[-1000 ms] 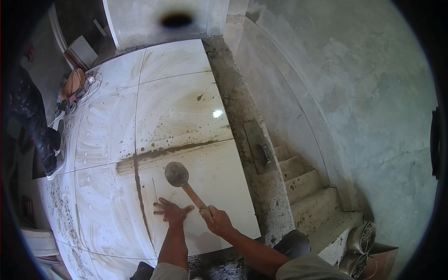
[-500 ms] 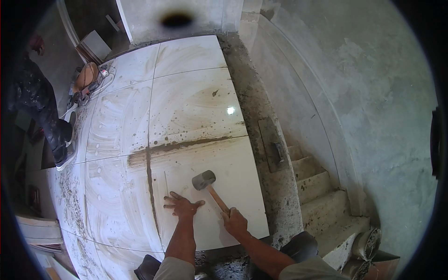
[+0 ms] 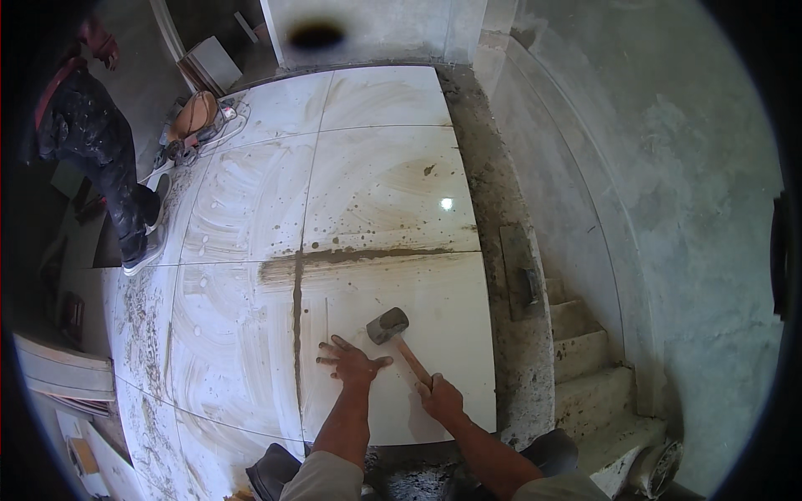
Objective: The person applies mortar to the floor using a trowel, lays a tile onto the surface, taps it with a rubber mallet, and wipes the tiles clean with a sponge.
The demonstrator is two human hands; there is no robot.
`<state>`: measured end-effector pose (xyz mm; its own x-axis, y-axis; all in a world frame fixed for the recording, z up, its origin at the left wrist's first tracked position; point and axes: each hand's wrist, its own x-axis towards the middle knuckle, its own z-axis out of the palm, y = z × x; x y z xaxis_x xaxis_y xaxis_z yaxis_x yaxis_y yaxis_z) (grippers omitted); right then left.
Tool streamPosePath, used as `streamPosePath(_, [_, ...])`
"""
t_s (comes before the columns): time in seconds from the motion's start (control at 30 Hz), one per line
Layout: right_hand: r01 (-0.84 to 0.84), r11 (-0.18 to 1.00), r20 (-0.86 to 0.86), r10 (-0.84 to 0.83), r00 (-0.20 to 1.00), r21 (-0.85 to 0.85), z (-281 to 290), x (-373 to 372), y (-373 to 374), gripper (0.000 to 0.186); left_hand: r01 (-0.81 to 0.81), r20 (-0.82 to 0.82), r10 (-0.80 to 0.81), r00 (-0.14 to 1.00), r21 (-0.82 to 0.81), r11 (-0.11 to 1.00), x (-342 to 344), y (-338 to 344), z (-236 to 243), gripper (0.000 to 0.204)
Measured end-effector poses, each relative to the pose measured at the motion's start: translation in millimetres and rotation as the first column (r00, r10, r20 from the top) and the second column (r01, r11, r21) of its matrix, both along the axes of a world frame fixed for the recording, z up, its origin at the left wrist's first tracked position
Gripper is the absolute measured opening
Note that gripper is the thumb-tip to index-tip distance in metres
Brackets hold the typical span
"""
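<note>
Since a second ago, your long-handled mallet with a dark grey cylindrical head and a wooden shaft (image 3: 388, 326) has swung rightward across the work, and its head now sits closer to your left hand (image 3: 352, 365). Your right hand (image 3: 443, 398) is clamped round the near end of the wooden shaft. Your left hand lies palm down with its fingers apart and the thumb stretched out toward the mallet; the head is just beyond that thumb, and you can't tell from this view whether it touches the surface below. Under both of your hands is the large glossy white square tile (image 3: 443, 317), with your left palm near its left side. Just left of that palm runs a dark brown mortar-filled joint (image 3: 298, 334), which meets another one beyond your fingertips. Further ahead of your left hand are mortar-smeared white tiles (image 3: 384, 184). To the right of your right hand, past the tile's edge, is a rough grey concrete strip (image 3: 526, 376), with a flat grey rectangular trowel (image 3: 515, 250) lying on it, ahead of that hand. Pale concrete steps (image 3: 585, 359) are further right. Well off to your left hand's far left stands a co-worker in dark, paint-spattered trousers (image 3: 88, 117).
</note>
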<state>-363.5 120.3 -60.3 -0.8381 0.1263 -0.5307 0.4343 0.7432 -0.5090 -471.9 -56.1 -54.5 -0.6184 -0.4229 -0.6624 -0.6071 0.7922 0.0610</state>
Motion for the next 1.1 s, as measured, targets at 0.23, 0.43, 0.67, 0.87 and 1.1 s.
streamPosePath(0.23, [-0.151, 0.978, 0.007, 0.152, 0.988, 0.142, 43, -6, 12, 0.042, -0.025, -0.035, 0.025, 0.999, 0.003, 1.000, 0, 1, 1, 0.151])
streamPosePath(0.43, [-0.131, 0.991, -0.211, 0.134, 0.968, 0.028, 110, -23, 146, 0.037, 0.004, -0.009, -0.004, 1.000, -0.036, 0.999, -1, 4, -1, 0.148])
streamPosePath(0.67, [-0.194, 0.949, 0.489, 0.050, 0.871, 0.249, 14, 138, 239, 0.041, 0.051, -0.012, -0.052, 0.999, -0.093, 0.994, -2, 3, -15, 0.148])
streamPosePath(0.87, [0.262, 0.964, 0.403, -0.260, 0.878, 0.050, -26, 283, 204, 0.034, 0.055, 0.019, -0.053, 0.998, -0.075, 0.996, -1, 3, -15, 0.148])
streamPosePath(1.1, [0.379, 0.920, 0.353, -0.390, 0.850, 0.102, 3, 271, 204, 0.034, 0.059, 0.014, -0.058, 0.998, -0.063, 0.996, -3, 3, -9, 0.148])
